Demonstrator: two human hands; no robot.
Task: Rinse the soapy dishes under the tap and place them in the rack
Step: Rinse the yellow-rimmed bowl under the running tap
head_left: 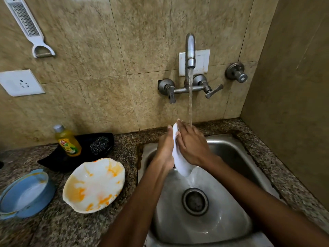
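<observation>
1. A white plate (pixel 181 163) is held on edge over the steel sink (pixel 231 152), its upper rim near the stream of water (pixel 190 104) that falls from the wall tap (pixel 190 49).
2. The left hand (pixel 165 148) lies flat against the plate's left face, fingers straight and pointing up toward the wall, the palm supporting the dish.
3. The right hand (pixel 192 145) rests on the plate's right face with the fingers spread and lightly bent over the upper rim; the water lands just beside these fingers, and a sheet of it runs off the plate's lower edge toward the drain (pixel 195 201).
4. On the granite counter (pixel 53 229) left of the sink sits a white bowl (pixel 94 184) with a wavy rim, smeared with orange residue.
5. Further left stands a blue dish (pixel 26 193), also with a trace of orange on its rim.
6. Behind the bowl, a yellow dish-soap bottle (pixel 68 141) and a dark steel scrubber (pixel 99 142) rest on a black tray (pixel 53 161).
7. A white grater-peeler (pixel 28 27) hangs on the tiled wall at the upper left, with a white socket (pixel 20 82) below it.
8. No rack is in view.
</observation>
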